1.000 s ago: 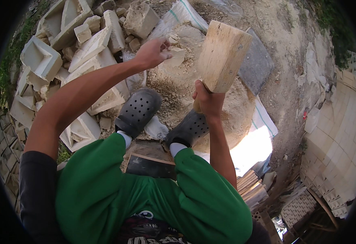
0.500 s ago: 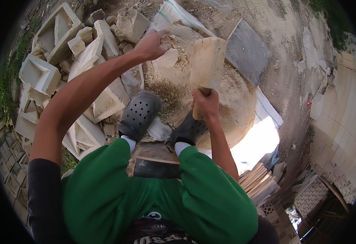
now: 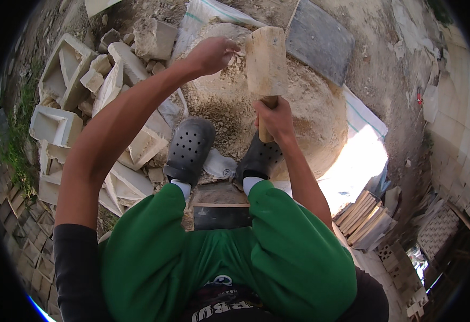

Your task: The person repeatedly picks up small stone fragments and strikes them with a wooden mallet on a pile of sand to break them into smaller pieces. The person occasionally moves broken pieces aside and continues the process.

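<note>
Right hand wrapped fully round the grip, the person holds a pale, block-headed wooden mallet over a crumbly beige mound; its head now appears closer to the left hand, whose fingers curl partway, any hold impossible to tell, leaving little space between. Broken cream-white moulded blocks crowd the left edge and a dark grey square slab the upper right, with wider room over the mound's right side.

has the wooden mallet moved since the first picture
Yes: judged against the grey slab on the ground, the wooden mallet has shifted left in view, now hiding far less of it.
</note>
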Demonstrator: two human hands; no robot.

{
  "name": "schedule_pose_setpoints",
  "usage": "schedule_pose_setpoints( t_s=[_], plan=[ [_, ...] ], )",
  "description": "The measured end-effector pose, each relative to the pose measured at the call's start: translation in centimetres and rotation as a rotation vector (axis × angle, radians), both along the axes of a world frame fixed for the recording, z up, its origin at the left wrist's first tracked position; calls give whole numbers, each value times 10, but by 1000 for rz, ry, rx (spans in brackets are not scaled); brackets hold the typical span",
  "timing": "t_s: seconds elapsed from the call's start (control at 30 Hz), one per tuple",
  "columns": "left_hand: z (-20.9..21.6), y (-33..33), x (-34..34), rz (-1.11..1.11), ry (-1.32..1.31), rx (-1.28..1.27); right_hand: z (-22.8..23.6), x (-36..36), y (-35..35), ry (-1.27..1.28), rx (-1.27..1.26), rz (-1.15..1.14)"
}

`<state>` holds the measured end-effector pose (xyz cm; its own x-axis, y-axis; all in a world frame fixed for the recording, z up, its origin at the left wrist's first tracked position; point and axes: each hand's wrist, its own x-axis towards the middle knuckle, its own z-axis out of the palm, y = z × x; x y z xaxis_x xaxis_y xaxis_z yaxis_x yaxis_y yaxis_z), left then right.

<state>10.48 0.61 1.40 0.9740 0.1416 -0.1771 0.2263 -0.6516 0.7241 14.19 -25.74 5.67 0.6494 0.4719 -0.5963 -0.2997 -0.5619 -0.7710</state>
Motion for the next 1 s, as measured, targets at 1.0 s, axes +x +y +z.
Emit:
schedule_pose_setpoints(
  t_s=[1.0],
  plan=[
    [0, -13, -47, 268, -200, 294, -16, -12, 32, -146, 12, 66]
  ],
)
